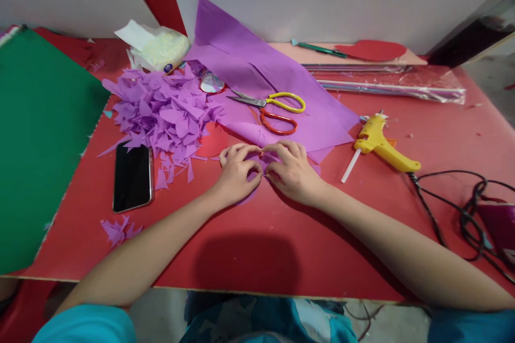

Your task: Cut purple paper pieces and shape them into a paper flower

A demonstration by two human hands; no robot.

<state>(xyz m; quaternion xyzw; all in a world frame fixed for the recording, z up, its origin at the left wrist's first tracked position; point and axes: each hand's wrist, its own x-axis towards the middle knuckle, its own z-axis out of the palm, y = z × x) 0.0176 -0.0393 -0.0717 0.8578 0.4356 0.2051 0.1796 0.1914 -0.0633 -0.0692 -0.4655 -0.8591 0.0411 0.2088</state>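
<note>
Both hands meet over a piece of purple paper on the red table, just in front of the large purple sheet; the fingers of the left hand and right hand curl inward, thumbs and forefingers closed on the paper, though how firmly I cannot tell. Working it well calls for a light pinch close to the spot being shaped, both wrists resting low, and even pressure from each side so that the thin paper neither tears nor creases askew. By count, there is one pair of scissors lying open on the sheet, one yellow glue gun with one white glue stick showing, one phone, one tissue pack, one green cutter and one green board. Two red paper shapes show, one beside the scraps, one by the cutter. The purple scraps overlap too much to count.
</note>
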